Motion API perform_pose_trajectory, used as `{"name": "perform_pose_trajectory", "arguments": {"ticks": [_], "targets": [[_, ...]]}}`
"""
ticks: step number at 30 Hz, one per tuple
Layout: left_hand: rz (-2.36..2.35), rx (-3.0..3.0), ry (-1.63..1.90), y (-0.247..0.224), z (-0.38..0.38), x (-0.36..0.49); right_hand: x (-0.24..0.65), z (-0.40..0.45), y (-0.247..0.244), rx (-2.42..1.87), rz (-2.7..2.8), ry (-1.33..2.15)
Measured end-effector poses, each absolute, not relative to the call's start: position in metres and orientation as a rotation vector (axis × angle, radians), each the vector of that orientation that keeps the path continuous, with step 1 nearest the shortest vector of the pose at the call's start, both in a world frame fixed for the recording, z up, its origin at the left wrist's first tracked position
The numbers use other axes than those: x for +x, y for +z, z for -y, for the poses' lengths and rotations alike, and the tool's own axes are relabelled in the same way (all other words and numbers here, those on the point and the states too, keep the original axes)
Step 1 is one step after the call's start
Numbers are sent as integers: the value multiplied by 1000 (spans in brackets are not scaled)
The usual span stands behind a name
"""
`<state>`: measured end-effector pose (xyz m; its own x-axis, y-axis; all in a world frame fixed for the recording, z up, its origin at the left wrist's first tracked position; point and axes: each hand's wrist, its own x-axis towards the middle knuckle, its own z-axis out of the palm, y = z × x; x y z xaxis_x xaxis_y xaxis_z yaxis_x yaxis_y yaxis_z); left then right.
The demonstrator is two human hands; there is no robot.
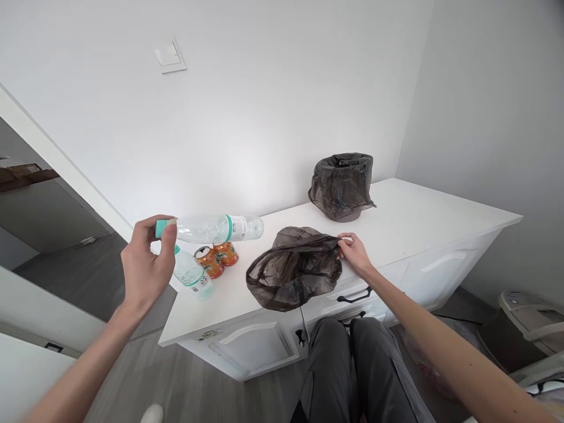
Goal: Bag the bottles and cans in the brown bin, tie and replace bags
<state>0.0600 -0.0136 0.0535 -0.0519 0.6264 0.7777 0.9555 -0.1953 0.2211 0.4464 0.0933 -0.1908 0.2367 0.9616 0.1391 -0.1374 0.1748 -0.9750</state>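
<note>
One bottle (211,229), cap (161,228) gripped by the left hand (148,264), points rightward, toward the dark bag (304,271) the right hand (355,254) pinches.

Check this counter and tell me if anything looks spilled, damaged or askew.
No spill or damage stands out on the counter. The dark liner around the container near the wall looks untidy: it hangs loosely and unevenly, one corner jutting rightward. The bag in the right hand is merely crumpled.
</note>
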Motion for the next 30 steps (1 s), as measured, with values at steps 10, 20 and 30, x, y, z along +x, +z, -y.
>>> {"name": "perform_pose_trajectory", "arguments": {"ticks": [10, 20, 30], "targets": [[1833, -2069, -397, 63, -14, 65, 469, -103, -210, -1131, 982, 979], [1884, -2041, -106, 37, -48, 51, 467, -100, -207, -1154, 1020, 987], [1662, -1943, -140, 32, -55, 47, 461, -49, -156, -1096, 1274, 1055]]}}
